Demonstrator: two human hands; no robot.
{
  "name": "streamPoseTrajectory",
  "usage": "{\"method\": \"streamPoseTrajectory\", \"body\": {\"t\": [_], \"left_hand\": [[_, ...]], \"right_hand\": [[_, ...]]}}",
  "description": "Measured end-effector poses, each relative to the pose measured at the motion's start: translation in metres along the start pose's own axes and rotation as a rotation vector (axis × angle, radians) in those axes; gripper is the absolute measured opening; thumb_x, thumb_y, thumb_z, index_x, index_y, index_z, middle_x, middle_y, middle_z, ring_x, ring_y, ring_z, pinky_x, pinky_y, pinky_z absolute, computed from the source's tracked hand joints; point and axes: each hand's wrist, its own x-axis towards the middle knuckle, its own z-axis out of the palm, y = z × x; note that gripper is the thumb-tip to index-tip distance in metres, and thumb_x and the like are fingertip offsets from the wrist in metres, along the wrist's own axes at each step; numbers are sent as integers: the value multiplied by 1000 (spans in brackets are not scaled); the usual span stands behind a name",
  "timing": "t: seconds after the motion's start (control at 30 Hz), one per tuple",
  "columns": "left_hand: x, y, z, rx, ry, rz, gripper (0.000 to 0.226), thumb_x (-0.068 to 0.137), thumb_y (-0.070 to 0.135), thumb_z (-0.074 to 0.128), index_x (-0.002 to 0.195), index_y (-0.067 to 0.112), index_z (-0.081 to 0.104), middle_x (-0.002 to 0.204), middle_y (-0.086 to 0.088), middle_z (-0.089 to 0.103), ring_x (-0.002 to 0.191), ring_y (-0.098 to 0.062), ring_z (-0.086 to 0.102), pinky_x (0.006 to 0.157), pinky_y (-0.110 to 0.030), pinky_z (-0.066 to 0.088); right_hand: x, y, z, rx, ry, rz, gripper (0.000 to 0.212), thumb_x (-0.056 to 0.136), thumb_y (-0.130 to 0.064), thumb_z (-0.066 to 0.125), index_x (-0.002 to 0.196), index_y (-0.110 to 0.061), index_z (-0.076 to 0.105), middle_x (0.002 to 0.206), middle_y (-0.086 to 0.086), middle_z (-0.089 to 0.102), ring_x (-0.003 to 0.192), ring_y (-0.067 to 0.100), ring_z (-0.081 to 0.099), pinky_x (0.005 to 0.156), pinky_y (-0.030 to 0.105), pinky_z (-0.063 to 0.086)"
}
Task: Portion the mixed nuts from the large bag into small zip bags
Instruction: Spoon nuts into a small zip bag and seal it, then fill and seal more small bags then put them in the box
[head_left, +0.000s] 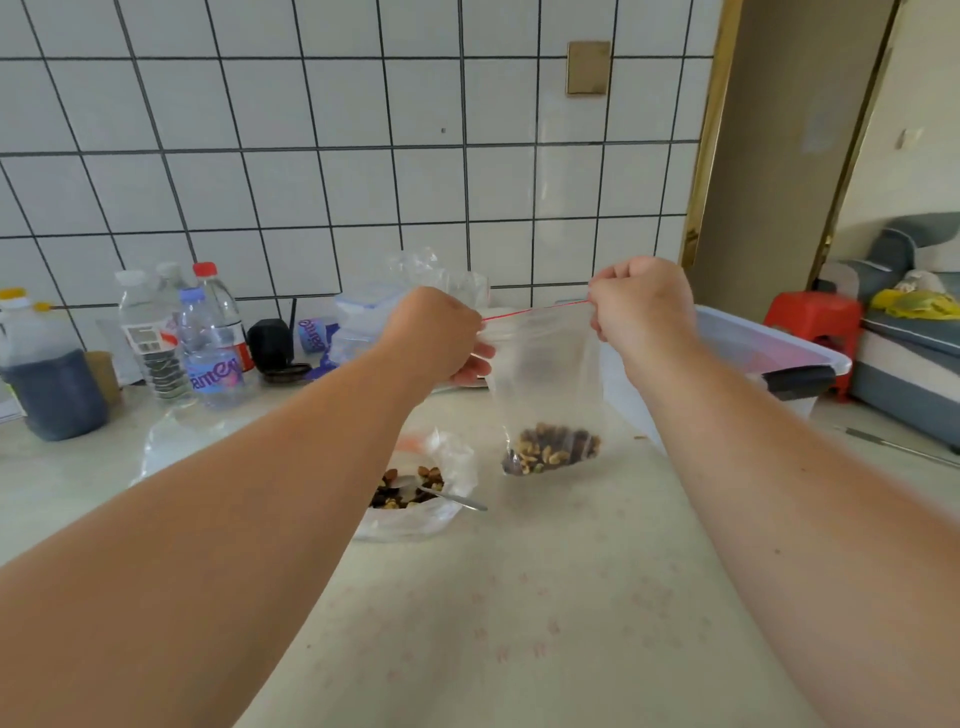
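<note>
A small clear zip bag (545, 374) with a red seal line hangs above the counter, a portion of mixed nuts (553, 449) settled in its bottom. My left hand (439, 332) pinches the left end of the seal and my right hand (641, 306) pinches the right end, pulling the top taut. Below and to the left, the large bag of mixed nuts (415, 488) lies open on the counter with a metal spoon (452, 499) resting in it.
Several water bottles (208, 343) and a dark jug (49, 374) stand at the back left by the tiled wall. More clear plastic bags (431, 275) lie behind my left hand. A white storage bin (753, 353) sits at the right edge of the counter (519, 597).
</note>
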Motion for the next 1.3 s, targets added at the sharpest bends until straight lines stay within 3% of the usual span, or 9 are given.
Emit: {"method": "streamPoseTrajectory", "body": {"t": [0.1,0.2,0.4,0.47,0.53,0.63,0.9,1.07,1.3], "left_hand": [[20,-7,0,-12,36,-37,21,106,7,44,92,7,61,71,-8,72,37,-14,63,35,-20,49],[32,-18,-2,-9,89,-29,23,106,8,45,96,9,66,79,-9,74,45,-15,67,39,-21,50],[30,-34,-7,-45,69,-121,17,107,10,45,117,10,59,91,-6,71,57,-18,65,52,-27,54],[28,-37,-12,-67,67,-93,18,107,10,46,119,9,59,96,-7,71,59,-20,65,57,-28,56],[27,-41,-18,-54,79,-47,20,107,11,47,120,7,61,98,-6,73,61,-18,66,57,-28,58],[22,-50,-32,-45,78,-67,18,107,12,46,119,13,60,100,-3,75,60,-16,68,53,-25,57],[-8,-107,-95,28,159,29,15,102,16,57,94,27,65,84,5,77,59,-15,75,48,-23,57],[-25,-148,-146,50,258,-33,20,98,9,55,96,25,66,74,10,77,58,-15,74,53,-28,57],[-41,-203,-208,85,397,-57,19,91,9,62,96,27,67,80,9,78,61,-12,71,57,-30,51]], "right_hand": [[5,10,15,43,-42,41,20,82,-12,50,71,-21,64,61,-4,66,40,3,60,57,28,54],[7,21,31,85,-86,122,22,82,-11,48,71,-20,64,50,-4,66,42,7,61,54,27,51],[-1,36,48,199,-191,182,21,87,-5,48,86,-16,66,51,-10,67,61,16,71,75,37,62],[-8,35,47,212,-162,143,20,85,-12,51,93,-22,66,59,-15,70,58,9,71,70,34,61],[-18,30,46,198,-90,85,20,80,-19,52,93,-27,65,68,-8,71,53,1,66,59,28,56],[-38,23,47,193,-51,24,17,73,-24,52,84,-32,63,71,-12,65,58,5,61,53,25,45],[-96,27,86,218,-326,150,12,76,-16,59,80,-25,67,57,-9,65,53,7,61,59,34,55],[-132,29,121,205,-456,191,12,80,-13,60,80,-22,68,56,-8,67,51,7,64,58,30,56],[-182,16,172,153,-677,203,13,83,-10,61,83,-18,70,59,-2,70,58,11,70,60,27,57]]}}
